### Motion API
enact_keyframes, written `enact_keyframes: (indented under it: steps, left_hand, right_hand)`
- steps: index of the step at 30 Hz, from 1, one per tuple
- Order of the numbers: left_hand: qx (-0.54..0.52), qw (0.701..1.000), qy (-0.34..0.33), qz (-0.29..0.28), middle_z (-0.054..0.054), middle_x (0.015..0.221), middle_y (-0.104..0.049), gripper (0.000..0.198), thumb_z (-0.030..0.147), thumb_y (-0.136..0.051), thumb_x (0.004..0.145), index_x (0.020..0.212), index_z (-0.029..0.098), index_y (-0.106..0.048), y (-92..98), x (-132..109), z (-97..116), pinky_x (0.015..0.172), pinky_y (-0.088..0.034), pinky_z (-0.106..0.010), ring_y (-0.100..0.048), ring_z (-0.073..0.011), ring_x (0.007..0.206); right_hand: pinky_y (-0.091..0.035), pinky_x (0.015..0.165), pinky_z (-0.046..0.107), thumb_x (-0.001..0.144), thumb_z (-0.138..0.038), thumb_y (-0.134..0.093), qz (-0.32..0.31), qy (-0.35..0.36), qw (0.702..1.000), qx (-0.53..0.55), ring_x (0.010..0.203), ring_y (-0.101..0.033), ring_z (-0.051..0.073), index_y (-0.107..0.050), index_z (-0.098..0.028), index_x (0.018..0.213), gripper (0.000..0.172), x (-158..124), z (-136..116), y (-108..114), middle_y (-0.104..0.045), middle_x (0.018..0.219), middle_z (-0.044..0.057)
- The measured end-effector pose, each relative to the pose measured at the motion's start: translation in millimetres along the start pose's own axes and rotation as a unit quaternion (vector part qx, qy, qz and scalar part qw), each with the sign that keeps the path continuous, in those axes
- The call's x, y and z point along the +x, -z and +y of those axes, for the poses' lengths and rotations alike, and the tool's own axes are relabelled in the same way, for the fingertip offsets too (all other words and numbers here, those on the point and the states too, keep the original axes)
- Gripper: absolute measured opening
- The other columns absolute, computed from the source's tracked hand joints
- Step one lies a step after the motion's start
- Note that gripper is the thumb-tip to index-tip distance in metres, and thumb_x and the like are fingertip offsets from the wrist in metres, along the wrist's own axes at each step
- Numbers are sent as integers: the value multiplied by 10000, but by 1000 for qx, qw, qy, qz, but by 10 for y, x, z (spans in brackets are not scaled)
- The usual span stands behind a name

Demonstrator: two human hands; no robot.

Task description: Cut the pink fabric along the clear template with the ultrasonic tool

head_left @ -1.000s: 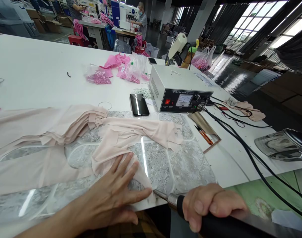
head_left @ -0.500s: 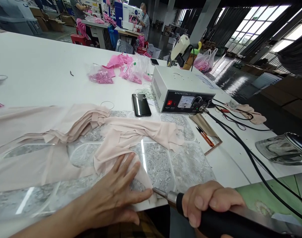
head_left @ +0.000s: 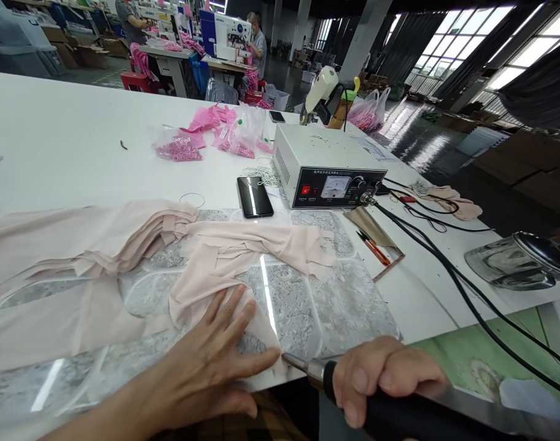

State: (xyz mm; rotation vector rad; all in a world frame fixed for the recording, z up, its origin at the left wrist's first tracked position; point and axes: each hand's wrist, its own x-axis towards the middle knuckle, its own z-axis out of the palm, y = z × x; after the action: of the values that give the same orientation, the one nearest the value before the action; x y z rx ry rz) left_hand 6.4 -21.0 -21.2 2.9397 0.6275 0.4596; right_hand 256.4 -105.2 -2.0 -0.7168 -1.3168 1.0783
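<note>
Pale pink fabric point(head_left: 192, 282) lies in folds on a grey stone-patterned mat point(head_left: 348, 300) at the table's near edge. My left hand point(head_left: 215, 355) rests flat on it with the fingers spread, the thumb near the fabric's lower right corner. My right hand point(head_left: 385, 380) is wrapped round the black handle of an ultrasonic welding tool point(head_left: 316, 372). Its metal tip touches or nearly touches the fabric corner, just beside my left thumb. A stack of similar pale pink pieces point(head_left: 96, 236) spreads to the left.
A control box point(head_left: 330, 165) with a dial stands behind the mat, with black cables point(head_left: 438, 257) running to the right. Near it are a black phone point(head_left: 254, 197), an orange-handled tool point(head_left: 375, 248), a glass mug point(head_left: 513, 260) and bags of pink pieces point(head_left: 179, 146). Co-workers sit at sewing machines point(head_left: 231, 37) behind.
The whole view has shifted slightly, the background moving left. Both hands keep nearly the same place on the fabric and tool, with the tip still at the corner.
</note>
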Motion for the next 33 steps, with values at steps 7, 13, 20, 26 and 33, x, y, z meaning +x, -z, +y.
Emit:
enact_keyframes:
  steps: [7, 13, 20, 26, 33]
  left_hand:
    - [5, 999, 28, 35, -195, 1400, -461, 465, 461, -590, 911, 1273, 174, -531, -14, -18, 46, 1033, -385, -640, -290, -435, 1396]
    - [55, 984, 124, 111, -164, 1125, -629, 248, 311, -393, 1008, 1002, 120, -553, -98, 226, 261, 1023, -373, -634, -511, -404, 1217]
    - [100, 972, 133, 167, -134, 1012, -673, 240, 359, -513, 980, 915, 131, -554, -123, 330, 289, 1059, -315, -636, -604, -378, 1112]
    - [73, 972, 161, 158, -120, 1060, -679, 234, 383, -551, 963, 946, 150, -562, -125, 278, 270, 1074, -279, -661, -583, -373, 1159]
    - [81, 986, 114, 96, -112, 1121, -627, 148, 273, -680, 873, 1000, 228, -622, -143, 144, 123, 1013, -320, -700, -524, -405, 1217]
  right_hand:
    - [-615, 534, 302, 973, -313, -406, -94, 86, 989, 69, 601, -707, 153, -561, -272, 1209, 285, 172, 77, 171, -627, 968, 67]
    - [-595, 520, 268, 976, -361, -414, -96, 81, 991, 48, 553, -692, 146, -550, -359, 1210, 271, 210, -13, 80, -660, 787, 19]
    - [-594, 592, 320, 951, -246, -469, -37, 24, 996, 83, 686, -728, 190, -598, -343, 1166, 268, 84, -91, 72, -665, 954, 67]
    - [-581, 556, 305, 959, -286, -436, -34, 50, 993, 100, 649, -707, 181, -594, -334, 1181, 276, 80, -29, 85, -672, 927, 76]
    - [-591, 702, 372, 928, -227, -510, -92, 24, 991, 89, 732, -710, 205, -574, -354, 1218, 322, 78, -38, 159, -718, 897, 74]
